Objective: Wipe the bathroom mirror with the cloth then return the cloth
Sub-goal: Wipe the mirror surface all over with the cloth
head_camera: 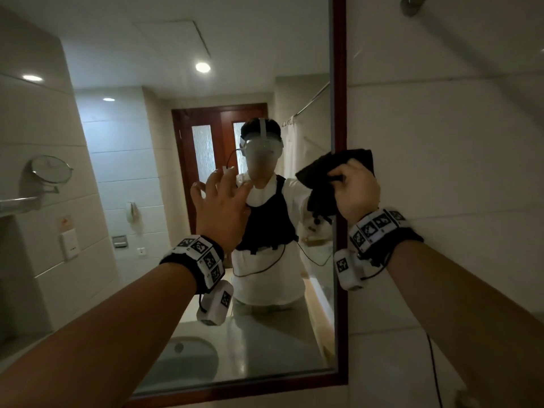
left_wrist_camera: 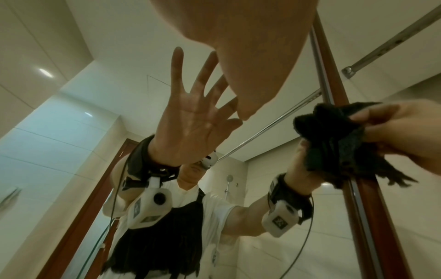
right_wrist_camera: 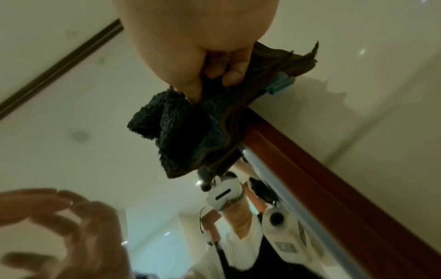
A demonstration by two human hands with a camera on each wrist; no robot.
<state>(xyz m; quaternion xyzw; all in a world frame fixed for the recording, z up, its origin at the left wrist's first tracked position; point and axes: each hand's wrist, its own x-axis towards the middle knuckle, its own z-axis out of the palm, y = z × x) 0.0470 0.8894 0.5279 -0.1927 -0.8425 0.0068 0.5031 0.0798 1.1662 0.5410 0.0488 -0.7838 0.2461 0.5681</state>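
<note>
Cloth (head_camera: pixel 335 172), dark and bunched, is gripped by the right hand (head_camera: pixel 354 189) at the right of the head view, where it is pressed over the reddish-brown frame (head_camera: pixel 341 290) at the right edge of the mirror (head_camera: pixel 147 201). In the right wrist view the fingers (right_wrist_camera: pixel 235 72) are seen curled into the folds of the cloth (right_wrist_camera: pixel 186 132). One cloth is seen. The left hand (head_camera: pixel 220 207) is raised at the centre of the frame with fingers spread and nothing held; whether the fingertips touch the glass cannot be told. Two wrist bands with black-and-white square markers are worn, one on each arm. Farther off, a basin (head_camera: pixel 188 360) is reflected at the lower centre; nothing can be made out in it. A round shaving mirror (head_camera: pixel 51 169) is reflected at the left. No writing can be read.
</note>
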